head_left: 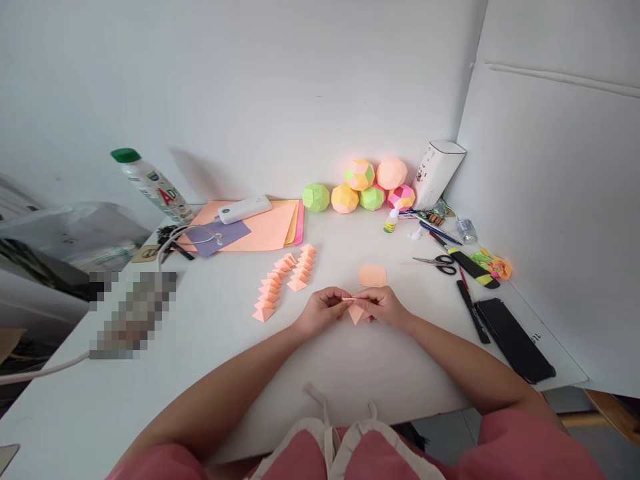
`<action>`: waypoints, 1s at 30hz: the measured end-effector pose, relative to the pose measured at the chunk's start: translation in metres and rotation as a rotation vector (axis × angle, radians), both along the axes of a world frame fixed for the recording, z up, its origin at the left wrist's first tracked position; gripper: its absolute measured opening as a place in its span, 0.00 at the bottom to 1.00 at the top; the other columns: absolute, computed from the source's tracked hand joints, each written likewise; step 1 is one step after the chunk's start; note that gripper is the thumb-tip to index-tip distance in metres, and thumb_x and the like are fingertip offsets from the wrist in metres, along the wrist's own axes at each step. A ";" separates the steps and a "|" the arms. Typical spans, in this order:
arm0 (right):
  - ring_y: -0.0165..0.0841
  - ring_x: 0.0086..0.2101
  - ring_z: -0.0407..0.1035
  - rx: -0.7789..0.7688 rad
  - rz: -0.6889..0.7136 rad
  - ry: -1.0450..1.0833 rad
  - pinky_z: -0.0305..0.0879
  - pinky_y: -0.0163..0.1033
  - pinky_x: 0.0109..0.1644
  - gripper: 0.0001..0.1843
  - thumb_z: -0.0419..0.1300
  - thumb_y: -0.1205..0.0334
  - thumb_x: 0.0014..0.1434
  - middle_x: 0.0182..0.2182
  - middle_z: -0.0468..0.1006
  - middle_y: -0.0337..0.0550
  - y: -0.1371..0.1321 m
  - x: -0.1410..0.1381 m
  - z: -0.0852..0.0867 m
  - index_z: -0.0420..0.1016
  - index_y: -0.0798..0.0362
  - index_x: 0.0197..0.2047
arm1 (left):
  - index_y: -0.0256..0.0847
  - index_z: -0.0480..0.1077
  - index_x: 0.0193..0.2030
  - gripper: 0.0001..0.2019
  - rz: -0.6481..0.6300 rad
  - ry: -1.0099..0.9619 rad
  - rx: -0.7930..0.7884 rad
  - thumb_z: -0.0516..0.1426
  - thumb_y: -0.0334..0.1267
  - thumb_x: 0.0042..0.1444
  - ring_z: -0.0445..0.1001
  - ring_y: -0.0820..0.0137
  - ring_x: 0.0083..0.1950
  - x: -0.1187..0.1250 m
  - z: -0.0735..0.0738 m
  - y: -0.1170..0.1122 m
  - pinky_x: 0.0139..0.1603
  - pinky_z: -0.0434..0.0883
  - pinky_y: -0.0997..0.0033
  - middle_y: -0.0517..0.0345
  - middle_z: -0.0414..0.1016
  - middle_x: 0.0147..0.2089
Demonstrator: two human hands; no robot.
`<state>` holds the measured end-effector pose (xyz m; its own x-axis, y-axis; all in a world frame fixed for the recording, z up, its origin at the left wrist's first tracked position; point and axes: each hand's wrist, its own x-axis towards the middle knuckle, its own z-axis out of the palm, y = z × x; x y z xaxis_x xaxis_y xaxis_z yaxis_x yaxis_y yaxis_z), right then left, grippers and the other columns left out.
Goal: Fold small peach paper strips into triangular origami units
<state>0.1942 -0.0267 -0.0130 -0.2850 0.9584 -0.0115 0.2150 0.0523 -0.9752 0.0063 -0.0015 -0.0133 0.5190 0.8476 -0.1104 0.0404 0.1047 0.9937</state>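
My left hand (320,309) and my right hand (384,307) meet over the middle of the white table (150,387), both pinching a small folded peach paper piece (355,311) between their fingertips. A flat peach paper square (373,275) lies just beyond my right hand. To the left of my hands, two rows of folded peach paper units (283,280) lie on the table.
Several coloured paper balls (360,187) sit by the back wall beside a white box (437,173). Scissors (440,263), a glue bottle (391,220), pens and a black phone (515,339) lie right. Coloured paper sheets (265,230), a white power bank (245,209) and a bottle (150,183) are at left.
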 end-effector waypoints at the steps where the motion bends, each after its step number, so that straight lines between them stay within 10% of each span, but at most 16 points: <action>1: 0.25 0.18 0.62 -0.001 0.001 0.000 0.66 0.31 0.20 0.16 0.58 0.54 0.54 0.19 0.69 0.36 0.000 0.000 0.000 0.78 0.54 0.40 | 0.36 0.70 0.32 0.14 -0.002 -0.001 0.001 0.59 0.46 0.49 0.62 0.79 0.22 0.000 0.000 0.000 0.21 0.59 0.79 0.63 0.65 0.22; 30: 0.25 0.18 0.64 -0.020 -0.004 -0.018 0.65 0.32 0.20 0.15 0.59 0.51 0.53 0.23 0.71 0.38 0.000 -0.001 0.001 0.77 0.55 0.33 | 0.37 0.65 0.31 0.10 0.011 0.032 0.118 0.55 0.44 0.53 0.64 0.76 0.28 0.000 -0.001 -0.004 0.28 0.64 0.75 0.59 0.67 0.28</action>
<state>0.1928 -0.0265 -0.0118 -0.2811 0.9590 -0.0358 0.2322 0.0317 -0.9721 0.0068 -0.0051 -0.0145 0.5076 0.8612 -0.0262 0.0720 -0.0121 0.9973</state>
